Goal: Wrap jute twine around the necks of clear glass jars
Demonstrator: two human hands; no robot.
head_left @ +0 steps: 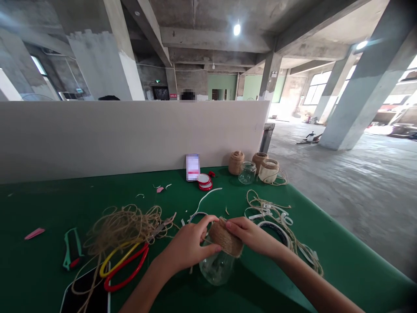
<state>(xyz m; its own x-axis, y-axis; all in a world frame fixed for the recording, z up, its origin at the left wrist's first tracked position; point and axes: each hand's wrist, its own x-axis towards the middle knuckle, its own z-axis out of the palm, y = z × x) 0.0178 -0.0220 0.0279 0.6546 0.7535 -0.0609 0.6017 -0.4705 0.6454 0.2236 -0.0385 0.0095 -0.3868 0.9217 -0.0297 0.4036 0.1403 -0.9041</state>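
Note:
A clear glass jar [215, 270] tilts in front of me, its upper part covered by a brown band of jute twine [227, 239]. My left hand [189, 243] curls around the left side of the band, thumb in front and fingers behind. At the band's upper right edge, my right hand [249, 232] has its thumb and fingers closed on the jar; some fingertips are hidden behind it. A roll of white tape [276, 230] lies beyond my right forearm. Left of my left hand, scissors [127, 265] with red and yellow handles lie against a tangle of twine [124, 228].
A green-handled cutter [72, 250] and a dark tablet-like panel [86, 293] are at left. Red tape rolls [205, 181] lie beside a propped phone [193, 167]. Several jars [247, 172] stand back right, near loose twine [260, 200]. A white partition [130, 139] borders the table.

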